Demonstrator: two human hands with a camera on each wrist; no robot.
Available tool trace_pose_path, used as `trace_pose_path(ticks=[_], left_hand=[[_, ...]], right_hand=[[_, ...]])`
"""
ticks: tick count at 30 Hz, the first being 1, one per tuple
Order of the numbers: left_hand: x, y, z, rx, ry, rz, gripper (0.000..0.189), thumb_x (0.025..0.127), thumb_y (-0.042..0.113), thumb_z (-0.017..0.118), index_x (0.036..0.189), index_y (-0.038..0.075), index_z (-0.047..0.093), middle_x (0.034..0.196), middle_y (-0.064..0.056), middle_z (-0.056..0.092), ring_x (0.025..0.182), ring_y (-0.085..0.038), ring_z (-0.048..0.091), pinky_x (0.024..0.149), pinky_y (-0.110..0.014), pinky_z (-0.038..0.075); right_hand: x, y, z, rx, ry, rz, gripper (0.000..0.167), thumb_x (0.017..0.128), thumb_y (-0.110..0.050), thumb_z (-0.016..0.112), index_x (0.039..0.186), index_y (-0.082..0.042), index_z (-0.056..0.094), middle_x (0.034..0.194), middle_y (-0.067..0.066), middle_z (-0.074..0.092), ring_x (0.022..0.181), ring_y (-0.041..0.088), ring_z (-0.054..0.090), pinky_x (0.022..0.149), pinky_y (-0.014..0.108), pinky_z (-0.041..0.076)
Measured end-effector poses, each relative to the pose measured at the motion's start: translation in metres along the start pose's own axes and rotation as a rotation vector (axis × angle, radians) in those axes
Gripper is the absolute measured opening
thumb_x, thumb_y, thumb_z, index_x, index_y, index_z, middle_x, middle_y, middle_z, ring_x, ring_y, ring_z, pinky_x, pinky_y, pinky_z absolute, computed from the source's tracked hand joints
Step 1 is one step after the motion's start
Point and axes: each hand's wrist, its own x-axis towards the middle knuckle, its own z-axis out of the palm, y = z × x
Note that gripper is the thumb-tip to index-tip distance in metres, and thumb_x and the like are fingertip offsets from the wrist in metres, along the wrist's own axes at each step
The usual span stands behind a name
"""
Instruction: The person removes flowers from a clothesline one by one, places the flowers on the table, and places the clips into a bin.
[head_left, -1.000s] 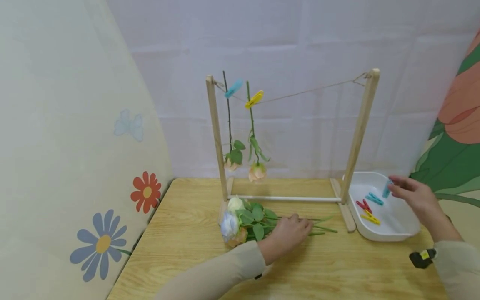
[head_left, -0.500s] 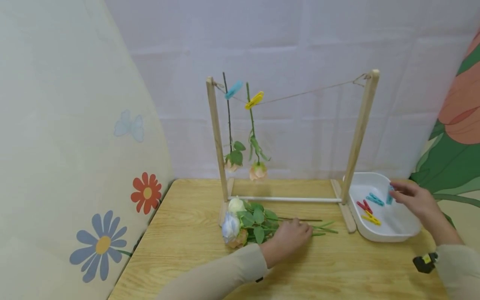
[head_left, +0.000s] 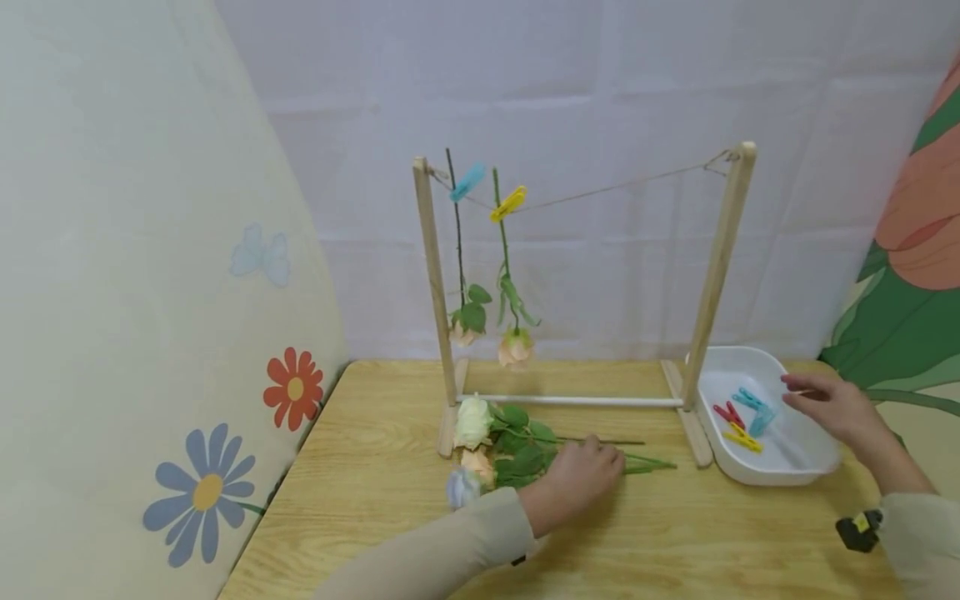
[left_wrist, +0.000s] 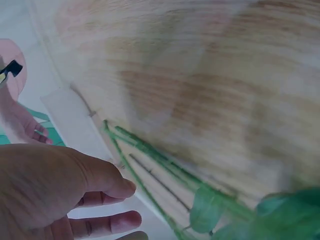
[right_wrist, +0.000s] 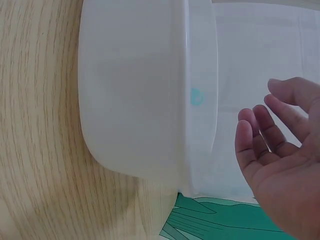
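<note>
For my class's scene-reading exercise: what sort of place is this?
Probably an indoor craft corner: a wood-grain tabletop, a wooden rack of hanging roses, and daisy-like decorations beside them.

Seemingly a staged indoor set: cloth backdrop [head_left: 585, 100] (creased), flower-decorated panels [head_left: 165, 317]

Plastic pegs [head_left: 762, 419], smooth plastic basin [right_wrist: 135, 95]
</note>
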Motion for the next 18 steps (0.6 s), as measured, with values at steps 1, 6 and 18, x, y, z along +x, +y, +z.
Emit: trace_pose_path(ticks=[1, 6, 18], left_hand=[[-0.001, -0.002, -0.001, 0.002, 0.017, -0.002, 0.037, 0.107, 0.028, 0.053, 0.143, 0.030, 0.052, 0.123, 0.014, 0.060, 0.092, -0.005, 0.059, 0.051, -0.018, 0.048], [-0.008, -0.015, -0.011, 0.050, 0.003, -0.020, 0.040, 0.107, 0.036, 0.050, 0.145, 0.027, 0.049, 0.125, 0.010, 0.057, 0.093, -0.007, 0.058, 0.058, -0.019, 0.051], [-0.022, -0.063, -0.018, -0.021, 0.101, -0.084, 0.039, 0.101, 0.035, 0.063, 0.135, 0.020, 0.054, 0.119, 0.005, 0.060, 0.097, -0.013, 0.061, 0.061, -0.022, 0.055]], right_hand=[[0.000, 0.000, 0.000, 0.005, -0.007, 0.002, 0.065, 0.106, -0.039, 0.051, 0.144, 0.013, 0.043, 0.136, 0.041, 0.047, 0.118, 0.053, 0.051, 0.087, 0.053, 0.053], [0.001, -0.001, 0.000, 0.028, -0.013, 0.016, 0.069, 0.105, -0.045, 0.048, 0.145, 0.012, 0.042, 0.139, 0.041, 0.043, 0.120, 0.054, 0.047, 0.092, 0.062, 0.049], [0.007, -0.021, -0.001, 0.046, 0.006, -0.050, 0.067, 0.106, -0.044, 0.047, 0.144, 0.011, 0.044, 0.142, 0.040, 0.044, 0.124, 0.054, 0.047, 0.096, 0.064, 0.047]])
